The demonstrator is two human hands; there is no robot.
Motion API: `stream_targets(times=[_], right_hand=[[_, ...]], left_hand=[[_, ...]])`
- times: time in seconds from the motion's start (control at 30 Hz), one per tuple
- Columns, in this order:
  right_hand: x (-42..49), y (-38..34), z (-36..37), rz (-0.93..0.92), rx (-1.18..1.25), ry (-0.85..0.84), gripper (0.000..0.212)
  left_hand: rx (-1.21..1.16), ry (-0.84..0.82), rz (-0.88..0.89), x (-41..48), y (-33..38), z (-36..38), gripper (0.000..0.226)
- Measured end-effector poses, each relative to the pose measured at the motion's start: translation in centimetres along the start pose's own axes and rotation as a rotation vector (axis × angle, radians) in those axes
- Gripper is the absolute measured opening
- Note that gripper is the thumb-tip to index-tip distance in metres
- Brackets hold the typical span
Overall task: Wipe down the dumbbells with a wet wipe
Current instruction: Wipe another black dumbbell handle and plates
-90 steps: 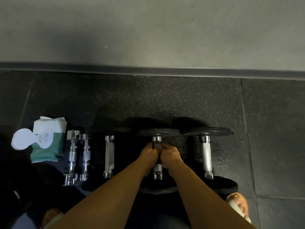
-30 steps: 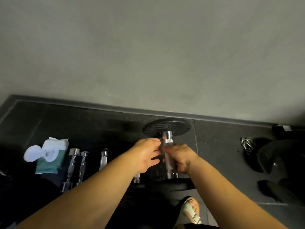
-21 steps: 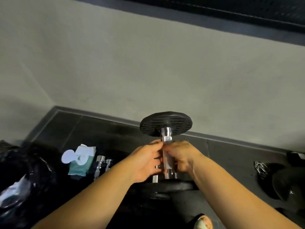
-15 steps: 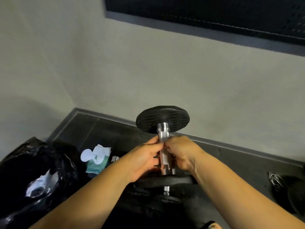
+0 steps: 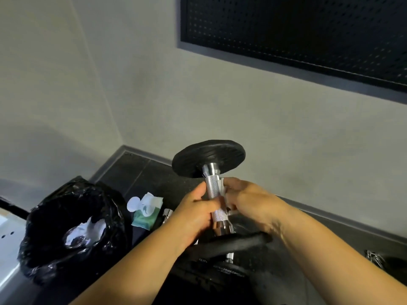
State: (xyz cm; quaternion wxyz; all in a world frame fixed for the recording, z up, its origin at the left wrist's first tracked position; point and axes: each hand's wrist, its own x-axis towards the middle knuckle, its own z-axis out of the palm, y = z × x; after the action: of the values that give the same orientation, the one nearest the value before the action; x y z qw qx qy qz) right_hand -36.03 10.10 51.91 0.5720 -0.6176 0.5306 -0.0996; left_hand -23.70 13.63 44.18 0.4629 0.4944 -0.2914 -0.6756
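In a gym corner, far left of the held dumbbell [image 5: 214, 198], a bin lined with a black bag [image 5: 55, 216] contains crumpled white tissues [image 5: 88, 231]. Between the bin and that dumbbell an open green pack of wet wipes [image 5: 146, 214] lies on the dark floor [image 5: 132, 170], and the end of a small chrome dumbbell [image 5: 167, 214] shows just beside the pack. The person's left hand [image 5: 193, 216] grips the dumbbell's knurled steel handle with its fingers curled round it. The bar stands nearly upright, one black plate on top and one below the hands. The right hand [image 5: 248, 201] pinches a white wet wipe [image 5: 222, 190] against the handle's right side. Directly below it, a second dumbbell [image 5: 229, 269] rests on the floor. Above and to the right, a dark perforated panel [image 5: 297, 40] hangs on the grey wall [image 5: 264, 117].
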Motion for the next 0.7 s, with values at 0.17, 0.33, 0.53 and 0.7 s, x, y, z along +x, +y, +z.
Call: stream_targets(times=[0.17,0.33,0.53,0.7], right_hand=[[-1.9,0.0,-1.6,0.024,-0.001,-0.043,0.033],[-3.8,1.4,-3.5,0.055,0.196,0.058,0.019],[-6.1,2.4,-5.6,0.018,0.284,0.255,0.024],[-6.4,2.0,-7.2,-0.004,0.400,0.486,0.023]], left_hand=[[0.043,0.016,-0.009,-1.8,0.3,0.7,0.051],[0.100,0.031,-0.027,-3.8,1.3,1.8,0.047],[-0.071,0.078,-0.060,-4.3,1.6,2.8,0.052],[-0.067,0.088,-0.077,-4.5,2.3,3.4,0.060]])
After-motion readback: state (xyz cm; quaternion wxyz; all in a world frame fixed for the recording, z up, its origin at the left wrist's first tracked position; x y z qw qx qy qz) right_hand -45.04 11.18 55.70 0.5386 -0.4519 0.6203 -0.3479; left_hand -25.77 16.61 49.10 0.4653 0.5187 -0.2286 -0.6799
